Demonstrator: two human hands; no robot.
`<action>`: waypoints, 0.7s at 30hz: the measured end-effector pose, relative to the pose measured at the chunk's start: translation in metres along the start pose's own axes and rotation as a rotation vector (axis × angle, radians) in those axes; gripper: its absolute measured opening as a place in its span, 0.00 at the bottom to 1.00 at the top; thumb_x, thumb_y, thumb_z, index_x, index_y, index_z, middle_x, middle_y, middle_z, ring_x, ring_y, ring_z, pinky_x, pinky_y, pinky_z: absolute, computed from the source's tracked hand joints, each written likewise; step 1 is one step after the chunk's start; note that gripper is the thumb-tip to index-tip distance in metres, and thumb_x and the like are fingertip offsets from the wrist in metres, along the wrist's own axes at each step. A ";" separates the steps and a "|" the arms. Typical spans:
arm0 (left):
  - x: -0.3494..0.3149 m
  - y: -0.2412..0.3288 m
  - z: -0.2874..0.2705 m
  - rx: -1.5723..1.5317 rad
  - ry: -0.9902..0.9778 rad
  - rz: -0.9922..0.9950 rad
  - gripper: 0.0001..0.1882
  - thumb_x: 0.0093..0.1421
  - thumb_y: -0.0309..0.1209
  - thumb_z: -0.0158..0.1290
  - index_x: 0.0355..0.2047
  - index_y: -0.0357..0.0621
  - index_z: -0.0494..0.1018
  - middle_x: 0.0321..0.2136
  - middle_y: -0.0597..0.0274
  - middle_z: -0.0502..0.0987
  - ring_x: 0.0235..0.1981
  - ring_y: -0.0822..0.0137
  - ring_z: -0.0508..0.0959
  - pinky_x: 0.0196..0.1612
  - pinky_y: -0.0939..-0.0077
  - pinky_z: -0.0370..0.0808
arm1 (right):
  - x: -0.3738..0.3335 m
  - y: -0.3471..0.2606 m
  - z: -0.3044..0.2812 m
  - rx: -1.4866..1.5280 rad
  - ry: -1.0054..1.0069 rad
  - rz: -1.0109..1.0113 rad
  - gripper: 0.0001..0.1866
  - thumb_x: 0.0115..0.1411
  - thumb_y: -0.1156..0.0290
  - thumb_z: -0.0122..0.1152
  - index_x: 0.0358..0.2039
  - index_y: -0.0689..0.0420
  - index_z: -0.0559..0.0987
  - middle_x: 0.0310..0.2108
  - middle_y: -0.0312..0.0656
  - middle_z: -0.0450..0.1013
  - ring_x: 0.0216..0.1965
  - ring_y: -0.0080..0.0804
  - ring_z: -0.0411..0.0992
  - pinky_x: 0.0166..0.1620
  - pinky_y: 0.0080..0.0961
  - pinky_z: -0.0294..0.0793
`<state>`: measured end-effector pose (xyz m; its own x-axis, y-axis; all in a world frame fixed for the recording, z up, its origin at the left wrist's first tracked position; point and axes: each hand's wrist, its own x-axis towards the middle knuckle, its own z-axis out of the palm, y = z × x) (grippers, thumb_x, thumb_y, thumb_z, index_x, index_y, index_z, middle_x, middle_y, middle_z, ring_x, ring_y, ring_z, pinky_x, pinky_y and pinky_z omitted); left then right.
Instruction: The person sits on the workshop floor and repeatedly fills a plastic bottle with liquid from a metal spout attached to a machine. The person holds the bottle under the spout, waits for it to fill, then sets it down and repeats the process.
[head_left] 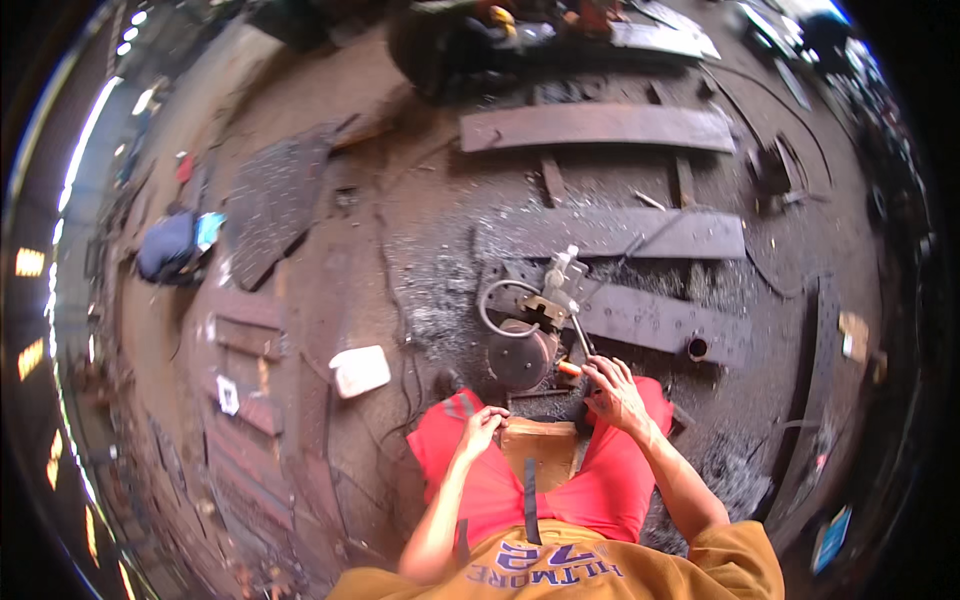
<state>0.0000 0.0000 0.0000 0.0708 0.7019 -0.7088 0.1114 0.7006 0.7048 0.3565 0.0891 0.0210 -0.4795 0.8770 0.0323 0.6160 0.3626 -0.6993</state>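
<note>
Slanting, slim grey lever (582,335) at right hand (617,399).

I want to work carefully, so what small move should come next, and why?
Perhaps close the right grip around the near end of the metal rod: it is right at that end, though a firm hold cannot be seen, and the left grip lies over the red trousers, apart from the machine.

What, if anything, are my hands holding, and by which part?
Right hand: apparently the straight grey metal lever, by its near end. Left hand: it lies by the red trouser leg; any hold cannot be told.
</note>
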 end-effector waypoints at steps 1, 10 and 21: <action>0.043 -0.029 -0.012 0.121 -0.055 0.019 0.11 0.71 0.29 0.51 0.48 0.44 0.80 0.36 0.65 0.84 0.36 0.73 0.82 0.39 0.75 0.78 | 0.005 0.015 0.032 0.063 0.106 0.056 0.43 0.48 0.73 0.74 0.67 0.48 0.69 0.66 0.45 0.67 0.69 0.44 0.63 0.68 0.53 0.61; 0.234 -0.262 -0.023 0.216 -0.278 0.469 0.20 0.70 0.35 0.53 0.60 0.44 0.73 0.58 0.52 0.75 0.56 0.56 0.78 0.64 0.62 0.71 | 0.052 0.073 0.109 0.419 0.523 -0.459 0.15 0.60 0.72 0.57 0.17 0.63 0.69 0.20 0.45 0.68 0.21 0.41 0.68 0.36 0.44 0.76; 0.278 -0.246 0.182 0.049 -0.214 0.393 0.38 0.67 0.43 0.61 0.69 0.37 0.60 0.57 0.43 0.74 0.55 0.56 0.79 0.54 0.67 0.79 | 0.038 0.089 0.132 0.366 0.786 -0.193 0.18 0.68 0.70 0.56 0.21 0.66 0.72 0.15 0.40 0.64 0.17 0.21 0.63 0.23 0.28 0.62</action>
<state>0.1722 -0.0005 -0.3762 0.3204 0.8672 -0.3811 0.0818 0.3754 0.9232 0.3107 0.1128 -0.1340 0.0965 0.8228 0.5602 0.2658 0.5210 -0.8111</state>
